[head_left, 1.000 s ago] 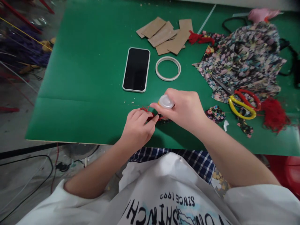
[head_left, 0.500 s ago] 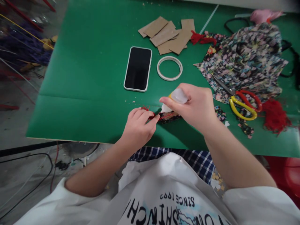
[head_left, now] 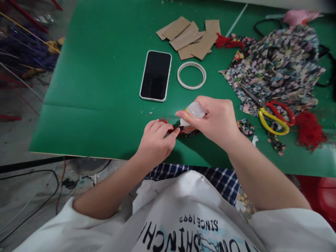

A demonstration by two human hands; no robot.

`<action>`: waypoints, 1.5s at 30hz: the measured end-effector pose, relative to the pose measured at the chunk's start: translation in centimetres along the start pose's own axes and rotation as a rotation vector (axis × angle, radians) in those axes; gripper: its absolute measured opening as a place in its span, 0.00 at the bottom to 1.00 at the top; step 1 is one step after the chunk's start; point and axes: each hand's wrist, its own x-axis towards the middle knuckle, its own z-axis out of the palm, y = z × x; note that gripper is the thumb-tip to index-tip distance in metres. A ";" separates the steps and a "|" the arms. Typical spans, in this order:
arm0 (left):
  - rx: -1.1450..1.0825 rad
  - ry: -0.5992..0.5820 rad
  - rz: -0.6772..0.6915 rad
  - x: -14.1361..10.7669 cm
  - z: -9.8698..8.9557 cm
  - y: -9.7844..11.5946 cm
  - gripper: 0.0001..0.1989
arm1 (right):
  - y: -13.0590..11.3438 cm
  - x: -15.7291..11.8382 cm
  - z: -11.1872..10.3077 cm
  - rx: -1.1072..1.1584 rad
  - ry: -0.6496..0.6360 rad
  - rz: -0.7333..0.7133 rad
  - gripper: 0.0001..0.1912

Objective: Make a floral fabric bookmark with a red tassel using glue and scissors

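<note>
My right hand (head_left: pixel 216 120) is wrapped round a white glue bottle (head_left: pixel 196 110), which is tilted with its nozzle end down. Under it lies a small strip of dark floral fabric (head_left: pixel 191 133) with brown card and red yarn on top, partly hidden by the hand. My left hand (head_left: pixel 157 141) is closed over the strip's left end, its fingertips pressing there. Red yarn ends (head_left: pixel 164 120) stick out above those fingers. Whether the nozzle touches the strip I cannot tell.
Beyond my hands lie a phone (head_left: pixel 155 76), a tape roll (head_left: pixel 191 87) and several cardboard pieces (head_left: pixel 183 40). On the right are floral fabric (head_left: pixel 278 66), scissors (head_left: pixel 273 120) with red and yellow handles, red yarn (head_left: pixel 311 131) and fabric scraps (head_left: pixel 246 127). The green table's (head_left: pixel 91 133) front edge is near my body.
My right hand and the glue bottle have shifted slightly left along the strip, towards my left fingertips. My left hand stays nearly in place. The view has moved a little.
</note>
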 end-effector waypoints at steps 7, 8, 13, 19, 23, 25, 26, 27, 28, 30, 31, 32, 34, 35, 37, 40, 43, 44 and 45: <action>0.001 -0.001 0.002 0.1 0.0 0.0 0.10 | -0.1 0.0 0.1 -0.012 0.004 -0.004 0.26; 0.003 0.002 0.001 0.1 0.0 0.0 0.10 | 0.0 0.0 0.1 -0.015 0.000 -0.005 0.26; -0.006 -0.008 -0.012 0.0 0.0 0.0 0.10 | 0.2 -0.2 0.2 -0.032 -0.006 -0.002 0.26; -0.008 -0.031 -0.015 0.0 -0.1 0.0 0.10 | 0.4 -0.3 -0.3 -0.044 0.007 0.012 0.25; -0.016 -0.038 -0.011 0.1 -0.1 0.0 0.10 | 0.9 -0.3 -0.7 -0.048 0.028 0.035 0.26; -0.031 -0.043 -0.007 0.1 -0.1 0.0 0.11 | 1.3 -0.5 -0.8 -0.049 0.049 0.047 0.26; -0.041 -0.042 -0.008 0.0 -0.1 0.0 0.12 | 1.5 -0.5 -0.9 -0.047 0.059 0.054 0.26; -0.050 -0.038 -0.012 0.0 -0.1 0.0 0.12 | 1.7 -0.6 -0.9 -0.041 0.068 0.062 0.25; -0.054 -0.035 -0.018 0.0 -0.2 0.1 0.12 | 1.9 -0.7 -1.0 -0.030 0.075 0.072 0.25; -0.053 -0.026 -0.028 -0.1 -0.2 0.1 0.12 | 2.3 -1.0 -1.2 0.005 0.092 0.104 0.23; -0.049 -0.020 -0.029 -0.1 -0.2 0.1 0.11 | 2.5 -1.2 -1.3 0.026 0.107 0.127 0.23; -0.045 -0.018 -0.026 0.0 -0.2 0.1 0.11 | 2.7 -1.4 -1.4 0.047 0.123 0.153 0.22; -0.037 -0.014 -0.017 0.0 -0.3 0.1 0.10 | 3.2 -2.0 -1.8 0.088 0.156 0.207 0.20; -0.034 -0.007 -0.016 0.0 -0.3 0.1 0.10 | 3.5 -2.4 -1.9 0.109 0.167 0.230 0.19; -0.029 0.002 -0.024 0.1 -0.3 0.1 0.09 | 4.2 -3.1 -2.1 0.150 0.168 0.265 0.17; -0.032 0.011 -0.038 0.1 -0.3 0.0 0.09 | 5.0 -4.0 -2.1 0.207 0.176 0.306 0.15; -0.038 0.015 -0.031 0.0 -0.2 0.0 0.09 | 5.0 -4.4 -1.8 0.245 0.193 0.324 0.13; -0.041 0.014 -0.026 0.0 -0.2 0.0 0.09 | 4.9 -4.4 -1.7 0.243 0.190 0.322 0.13; -0.044 0.011 -0.018 0.0 -0.2 0.0 0.09 | 4.6 -4.3 -1.7 0.231 0.180 0.317 0.12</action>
